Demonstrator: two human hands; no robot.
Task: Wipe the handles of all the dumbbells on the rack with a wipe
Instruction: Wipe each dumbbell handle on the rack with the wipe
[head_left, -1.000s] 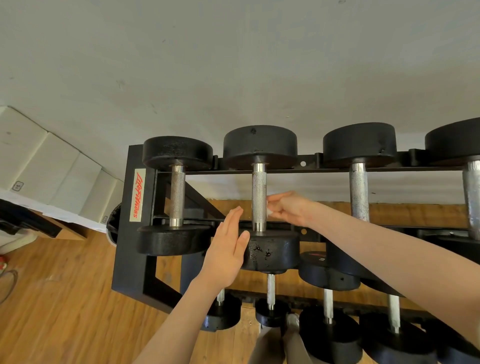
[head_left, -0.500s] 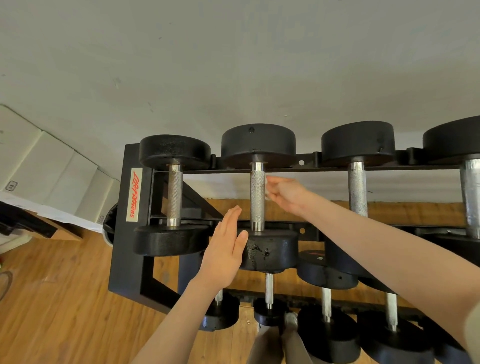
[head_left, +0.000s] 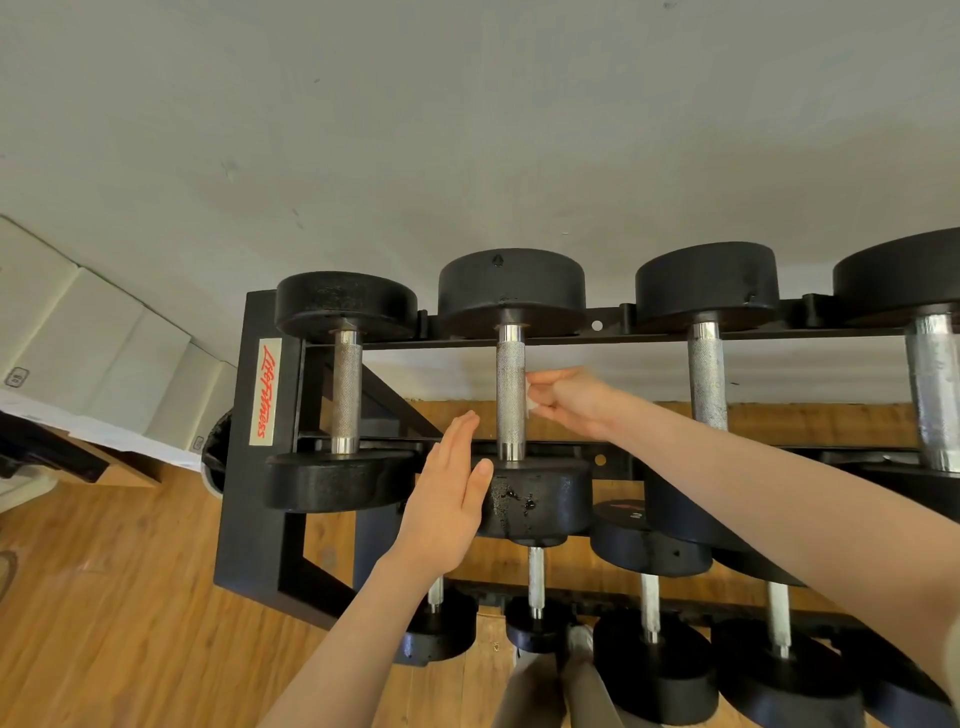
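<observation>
We moved right hand (head_left: 569, 397) up second handle (head_left: 510, 397) on rack (head_left: 249, 467) top row since a second ago; fingers pinched wipe (head_left: 531, 387) against it. Left hand (head_left: 447, 499) stayed flat, fingers open, at dumbbell (head_left: 535, 501) end. Judged: stroke mid-handle; remaining handles pending.

I'm in a gym corner: black dumbbell rack (head_left: 257, 467) against a plain wall (head_left: 467, 130), wood floor (head_left: 104, 597), stacked boxes (head_left: 93, 332) left.

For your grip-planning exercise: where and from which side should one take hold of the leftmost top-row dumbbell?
Grip the leftmost dumbbell by its knurled steel handle, mid-length, coming from above. The handle lies bare between two wide black heads that rest on the rack rails, and a hand probably cannot span those heads.
</observation>
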